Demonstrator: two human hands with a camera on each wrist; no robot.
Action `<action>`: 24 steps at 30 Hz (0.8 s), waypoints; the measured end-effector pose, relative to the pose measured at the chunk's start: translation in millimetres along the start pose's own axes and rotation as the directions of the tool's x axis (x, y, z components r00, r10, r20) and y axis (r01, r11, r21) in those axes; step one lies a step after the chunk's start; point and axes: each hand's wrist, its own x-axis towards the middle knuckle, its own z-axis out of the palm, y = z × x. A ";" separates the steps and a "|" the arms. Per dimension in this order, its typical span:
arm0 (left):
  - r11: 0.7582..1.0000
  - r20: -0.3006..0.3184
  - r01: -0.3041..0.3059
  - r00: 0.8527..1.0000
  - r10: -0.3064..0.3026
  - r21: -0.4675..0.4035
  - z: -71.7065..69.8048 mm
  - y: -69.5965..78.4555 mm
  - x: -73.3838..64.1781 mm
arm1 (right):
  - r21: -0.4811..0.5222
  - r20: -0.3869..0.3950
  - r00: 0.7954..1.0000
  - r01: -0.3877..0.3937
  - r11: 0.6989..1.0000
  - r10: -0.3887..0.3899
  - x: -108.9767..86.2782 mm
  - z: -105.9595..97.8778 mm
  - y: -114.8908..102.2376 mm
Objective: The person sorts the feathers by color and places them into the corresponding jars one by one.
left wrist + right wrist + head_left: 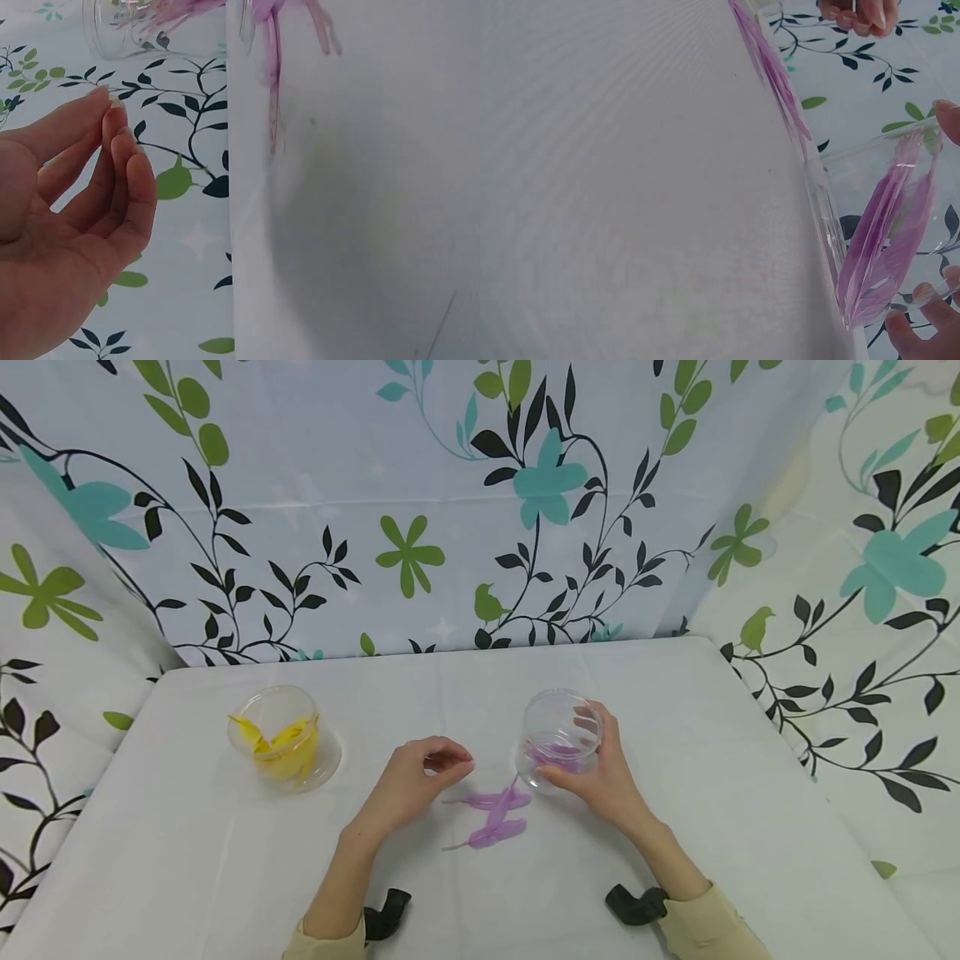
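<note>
My right hand (609, 772) grips a clear cup (558, 714) on the white table, fingers and thumb around its side. Purple feathers (889, 232) lean inside that cup in the right wrist view. My left hand (408, 781) hovers to the left of the cup, its fingers curled and their tips near the thumb. In the left wrist view nothing shows between those fingertips. Just below and right of this hand, three loose purple feathers (498, 833) lie on the table, one crossing the others.
Farther left stands a second clear cup (273, 697) with yellow feathers (292, 747) inside. Dark wrist straps (636, 906) sit at the sleeve cuffs. Patterned cloth (442, 510) hangs behind and beside the white table (225, 877).
</note>
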 end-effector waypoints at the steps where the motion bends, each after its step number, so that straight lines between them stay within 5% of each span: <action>1: 1.000 0.015 0.006 1.000 -0.006 0.016 -2.5 -2.3 -0.3 | 0.000 0.001 1.000 -0.001 1.000 0.001 -0.4 0.0 0.2; 7: 0.992 0.102 0.068 0.992 -0.079 0.109 -13.5 -16.5 -2.8 | 0.003 0.003 1.000 0.002 1.000 -0.002 -1.3 0.2 -0.1; 14: 0.981 0.226 0.093 0.965 -0.131 0.170 -15.0 -25.7 -1.3 | 0.002 0.001 1.000 0.001 1.000 -0.001 -0.3 -0.7 -0.3; 24: 0.954 0.183 0.140 0.964 -0.192 0.264 -3.1 -27.9 0.0 | -0.008 0.006 1.000 0.005 1.000 -0.005 0.2 -0.7 0.0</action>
